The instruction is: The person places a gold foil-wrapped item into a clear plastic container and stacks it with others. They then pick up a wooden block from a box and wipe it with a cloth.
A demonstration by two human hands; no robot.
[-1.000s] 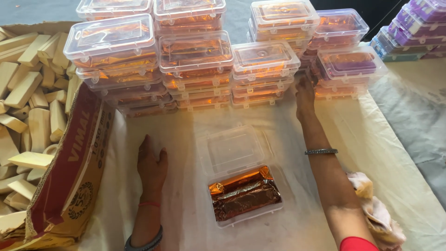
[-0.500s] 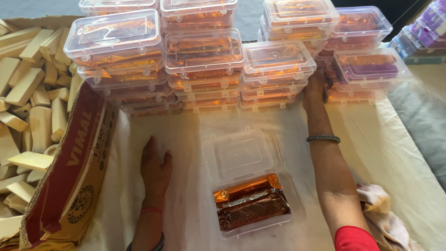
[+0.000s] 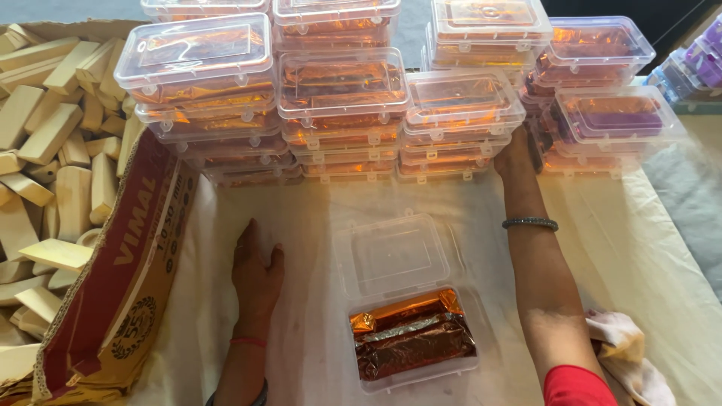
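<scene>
Our left hand [image 3: 256, 274] lies flat, fingers spread, beside the open box [image 3: 410, 331], while our right hand [image 3: 515, 150], fingers hidden, touches the stacks [image 3: 459, 113]; light, slick plastic, best gripped by the sides.

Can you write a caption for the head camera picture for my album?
Left hand flat on cloth, right hand at stacked boxes, open box between.

Your right hand [image 3: 517, 154] slips behind the stacked clear boxes [image 3: 462, 113], so you cannot tell whether its fingers grip anything. The top edge cuts off the rear stacks, and the left edge crops the carton of wooden blocks [image 3: 53, 150].
</scene>
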